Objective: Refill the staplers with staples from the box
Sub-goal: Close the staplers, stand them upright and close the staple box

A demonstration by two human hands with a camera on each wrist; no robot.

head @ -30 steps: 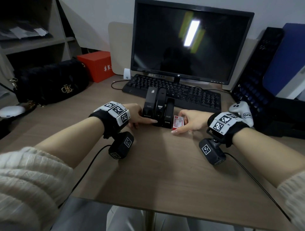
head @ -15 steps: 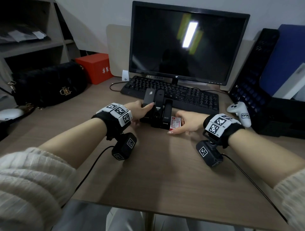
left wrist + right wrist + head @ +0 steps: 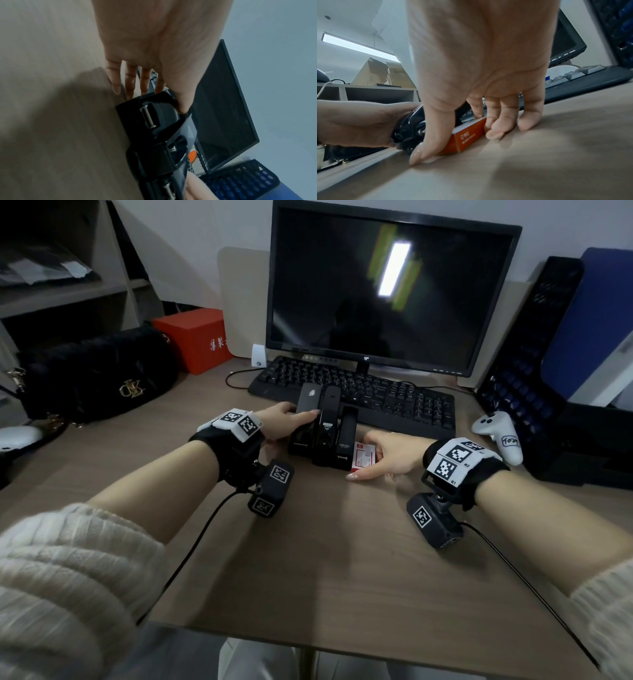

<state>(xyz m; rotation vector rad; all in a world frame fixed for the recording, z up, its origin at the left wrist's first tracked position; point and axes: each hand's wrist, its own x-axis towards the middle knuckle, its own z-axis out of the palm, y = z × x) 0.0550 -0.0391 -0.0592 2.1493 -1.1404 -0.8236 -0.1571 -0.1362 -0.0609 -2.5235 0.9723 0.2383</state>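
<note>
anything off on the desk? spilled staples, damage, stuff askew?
Nothing stands out. Three black staplers stand side by side, closed, before the black keyboard. The small red-and-white staple box lies flat beside them under the right hand. The left hand grips the leftmost stapler. No loose staples visible.

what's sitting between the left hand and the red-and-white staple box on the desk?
Three black staplers stand side by side between them, seen in the head view. The left hand grips the leftmost; the red-and-white staple box, under the right hand, lies against the rightmost.
</note>
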